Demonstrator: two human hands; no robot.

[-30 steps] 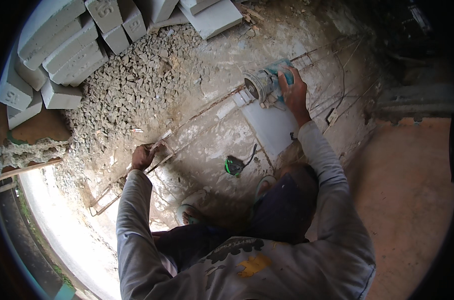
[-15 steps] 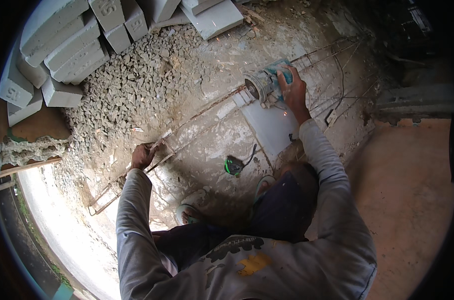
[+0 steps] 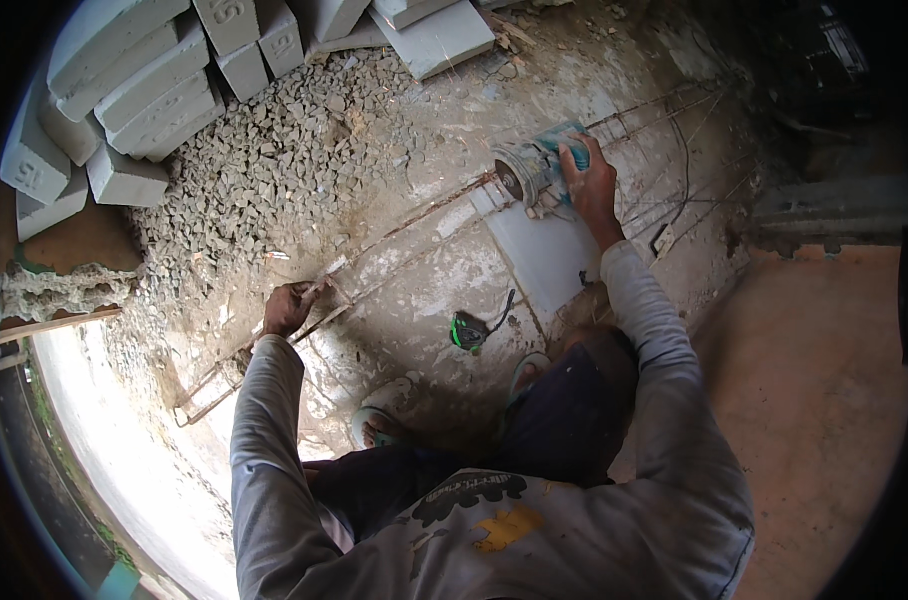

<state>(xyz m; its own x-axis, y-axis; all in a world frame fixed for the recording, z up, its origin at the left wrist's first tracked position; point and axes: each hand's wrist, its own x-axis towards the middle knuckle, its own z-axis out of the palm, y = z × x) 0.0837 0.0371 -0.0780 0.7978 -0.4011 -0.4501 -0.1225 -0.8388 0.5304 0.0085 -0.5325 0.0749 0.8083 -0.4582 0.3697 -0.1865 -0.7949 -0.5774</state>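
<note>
My right hand is wrapped round a teal angle grinder. The grinder's dark disc is at the long steel rebar, above the top end of a pale flat slab; whether it touches the bar cannot be told. Lower left, my left hand is closed on the rusty rebar frame, close to a cross tie. The frame runs slantwise over the floor, from near my left foot up to the far right. A black and green tape measure lies between my hands, nearer to me.
Grey concrete blocks are stacked at the far left, beside a heap of gravel. A flat block lies behind the gravel. More thin rods and a dark cable are on the right, near a low ledge.
Orange sparks that flew about the grinder half a second ago hardly show now. The grinder has shifted very slightly; both hands keep their holds.
</note>
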